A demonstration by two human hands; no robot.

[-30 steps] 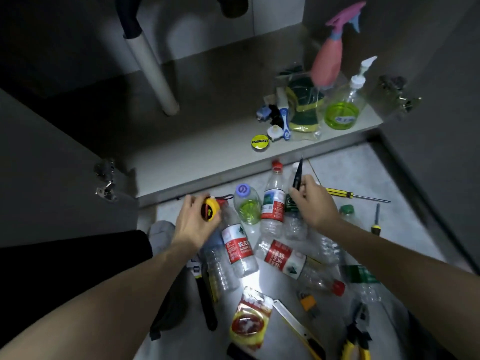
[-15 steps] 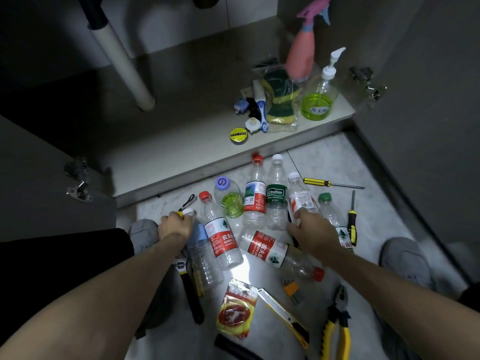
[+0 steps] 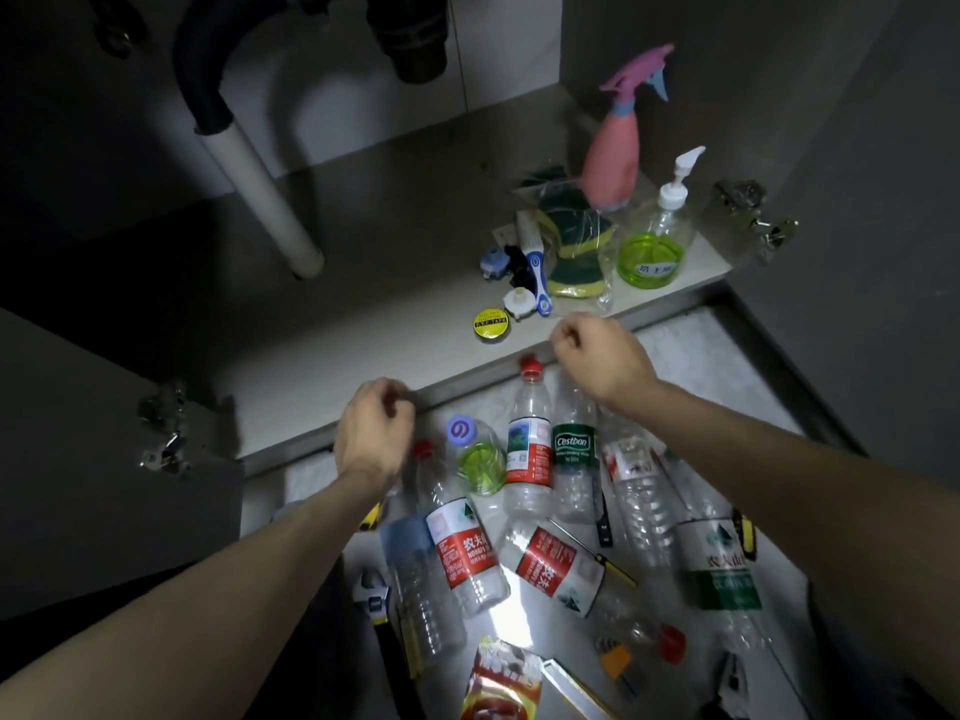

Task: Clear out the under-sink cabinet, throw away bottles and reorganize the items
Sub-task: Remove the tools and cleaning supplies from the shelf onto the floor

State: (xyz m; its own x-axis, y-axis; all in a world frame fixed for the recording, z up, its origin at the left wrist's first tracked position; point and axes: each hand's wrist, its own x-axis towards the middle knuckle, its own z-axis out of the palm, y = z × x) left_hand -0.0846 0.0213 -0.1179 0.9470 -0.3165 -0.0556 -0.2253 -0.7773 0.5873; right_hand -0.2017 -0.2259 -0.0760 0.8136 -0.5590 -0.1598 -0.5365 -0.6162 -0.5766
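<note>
both hands hover over the floor in front of the open under-sink cabinet (image 3: 363, 324). the left hand (image 3: 371, 436) is curled loosely into a fist above the cabinet's front edge, its grip closed on nothing that shows. the right hand (image 3: 600, 358) is likewise curled, fingers folded in, with nothing visible in its grip, just above a red-capped bottle (image 3: 529, 449). empty plastic bottles lie scattered on the floor (image 3: 727, 366) between the forearms: a green-labelled bottle (image 3: 573, 459) beside the red-capped one, a small bottle with green liquid (image 3: 478, 459), and several red-labelled ones nearer the person. a wrench (image 3: 371, 595) lies among them. on the cabinet shelf, at the right, stand a pink spray bottle (image 3: 615, 158) and a pump bottle (image 3: 655, 236), with sponges (image 3: 574, 246) and a roll of tape (image 3: 491, 323) nearby.
</note>
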